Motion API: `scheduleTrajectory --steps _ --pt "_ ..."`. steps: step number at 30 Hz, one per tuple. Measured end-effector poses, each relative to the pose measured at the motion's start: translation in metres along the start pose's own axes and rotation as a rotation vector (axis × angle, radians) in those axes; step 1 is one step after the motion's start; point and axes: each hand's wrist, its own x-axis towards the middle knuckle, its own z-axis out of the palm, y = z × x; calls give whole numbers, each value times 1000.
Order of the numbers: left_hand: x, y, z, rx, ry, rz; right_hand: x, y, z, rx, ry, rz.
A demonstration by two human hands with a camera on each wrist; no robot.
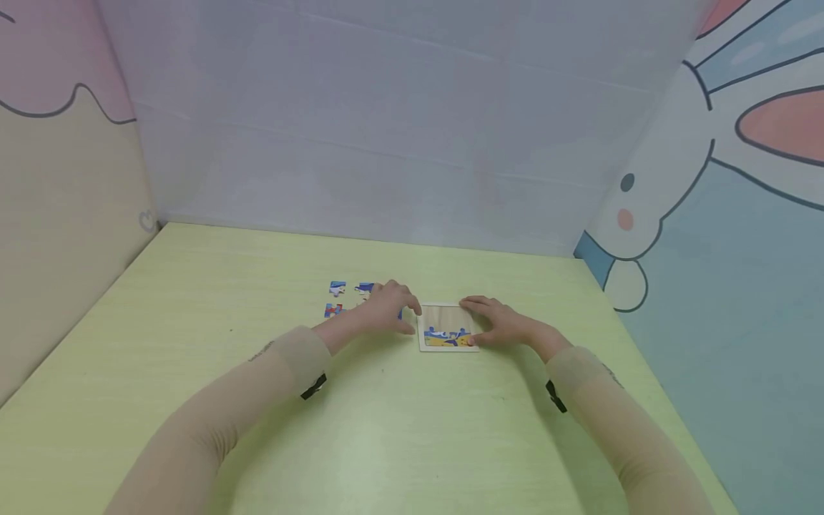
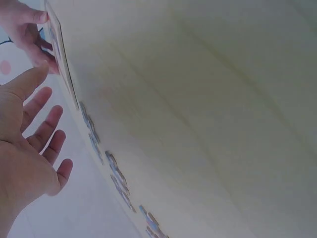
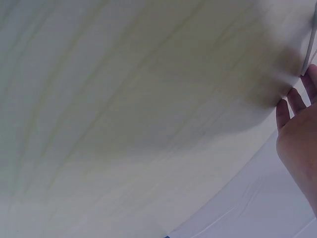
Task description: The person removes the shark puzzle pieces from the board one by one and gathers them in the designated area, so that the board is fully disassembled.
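A small square jigsaw puzzle tray (image 1: pixel 448 350) with a pale rim lies on the table, its lower part filled with blue and yellow pieces (image 1: pixel 444 337) and bare wood above. My right hand (image 1: pixel 505 325) holds the tray at its right side, thumb near the lower right corner and fingers at the upper right one. Just left of the tray is my left hand (image 1: pixel 388 307), fingers spread apart and nothing between them. Loose puzzle pieces (image 1: pixel 337 288) lie beside and partly behind that hand; the left wrist view shows several of these pieces (image 2: pixel 116 171) edge-on.
The light yellow-green table (image 1: pixel 386 429) extends around the tray. A plain pale wall (image 1: pixel 386 129) rises behind it. Side panels stand left and right, the right panel (image 1: pixel 740 322) bearing a cartoon rabbit.
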Motion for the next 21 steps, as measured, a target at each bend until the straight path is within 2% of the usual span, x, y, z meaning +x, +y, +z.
scheduleTrajectory --steps 5,13,21 --pt "0 9 10 19 -10 -35 0 0 -1 14 -1 -3" --pt "-2 22 16 30 -40 -5 1 -1 -2 21 -15 -2" --pt "-3 29 15 39 -45 10 1 -3 0 30 -16 17"
